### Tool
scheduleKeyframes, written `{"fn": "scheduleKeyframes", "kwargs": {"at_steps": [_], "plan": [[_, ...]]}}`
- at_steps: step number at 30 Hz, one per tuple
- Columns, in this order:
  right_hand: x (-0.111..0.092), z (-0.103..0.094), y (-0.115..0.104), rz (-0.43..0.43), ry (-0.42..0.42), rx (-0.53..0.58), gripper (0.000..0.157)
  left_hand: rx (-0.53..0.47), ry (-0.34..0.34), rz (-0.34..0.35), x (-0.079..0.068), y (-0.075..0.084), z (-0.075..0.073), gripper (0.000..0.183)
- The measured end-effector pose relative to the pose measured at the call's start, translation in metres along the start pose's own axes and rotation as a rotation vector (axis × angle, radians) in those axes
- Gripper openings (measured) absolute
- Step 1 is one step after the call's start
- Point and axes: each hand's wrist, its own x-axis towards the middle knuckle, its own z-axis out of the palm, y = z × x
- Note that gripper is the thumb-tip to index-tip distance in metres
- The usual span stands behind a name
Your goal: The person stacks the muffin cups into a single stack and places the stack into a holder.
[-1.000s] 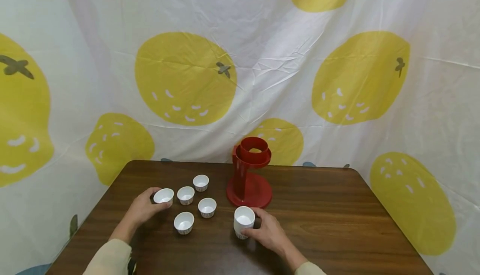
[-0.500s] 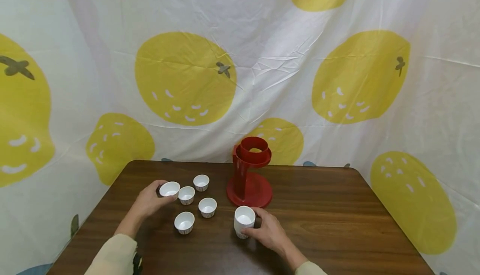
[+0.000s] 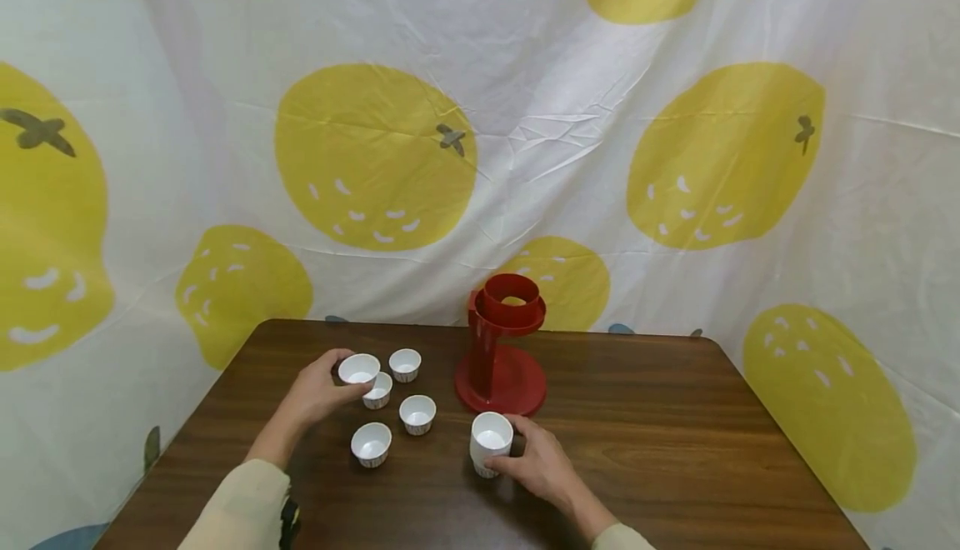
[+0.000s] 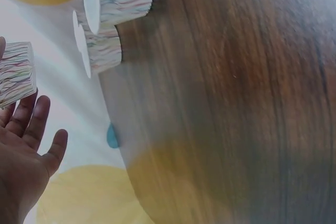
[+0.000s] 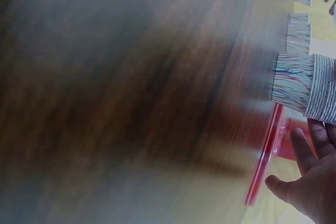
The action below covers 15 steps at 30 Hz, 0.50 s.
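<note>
My left hand (image 3: pixel 317 392) pinches a white ramekin (image 3: pixel 359 368) by its sides, raised above the table. In the head view it overlaps another ramekin (image 3: pixel 379 397) standing behind its lower edge. Wavy coloured lines run round the held ramekin (image 4: pixel 17 73) in the left wrist view. My right hand (image 3: pixel 542 460) holds a stack of nested ramekins (image 3: pixel 491 433), thumb in front and fingers behind. Seen from the right wrist, the ramekin stack (image 5: pixel 294 80) shows several close rims above one patterned bottom wall.
Other ramekins stand upright between the hands: one at the back (image 3: pixel 405 365), one in the middle (image 3: pixel 417 414) and one in front (image 3: pixel 371 444). Behind the stack is a red stand (image 3: pixel 482 362) with a ring on top and a round base. A lemon-print cloth (image 3: pixel 555 158) hangs behind the brown table (image 3: pixel 660 417).
My left hand has carried its ramekin to the right and away from me, from beside the other ramekins to over one of them. The right hand and the stack have stayed in place.
</note>
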Motion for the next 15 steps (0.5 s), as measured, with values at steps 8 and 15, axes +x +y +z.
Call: {"fn": "scheduleKeyframes", "kwargs": {"at_steps": [8, 15], "plan": [[0.000, 0.000, 0.000, 0.002, 0.004, 0.001, 0.064, -0.025, -0.009, 0.079, 0.004, 0.015, 0.009, 0.059], [0.001, 0.001, -0.001, 0.006, 0.007, 0.001, 0.063, -0.074, -0.049, 0.101, 0.008, 0.030, 0.023, 0.060]]}}
